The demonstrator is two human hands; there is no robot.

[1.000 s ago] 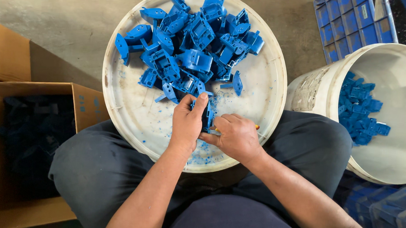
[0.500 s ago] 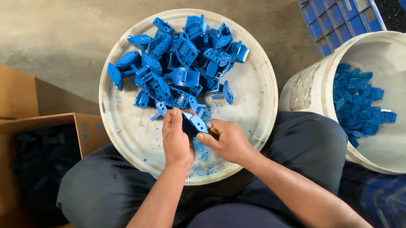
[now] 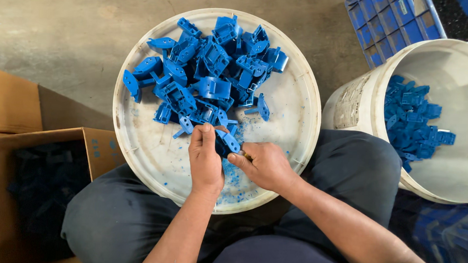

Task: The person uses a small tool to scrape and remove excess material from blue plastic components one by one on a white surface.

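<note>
L fingers (image 3: 209, 133) are pinching a blue plastic part (image 3: 227, 142) just above the near half of the white round tray (image 3: 296, 123); R hand (image 3: 264, 166) is curling tight around a small tool, its tip touching the part. Looks like trimming, w/ blue shavings (image 3: 237, 183) lying under the hands. Judging by that, the next move is calling for a steady grip and short strokes. Pile of blue parts (image 3: 210, 68) is filling the far half. A white bucket (image 3: 359, 99) is crowding the R, a cardboard box (image 3: 37, 135) the L; tray front is offering open room.
</note>
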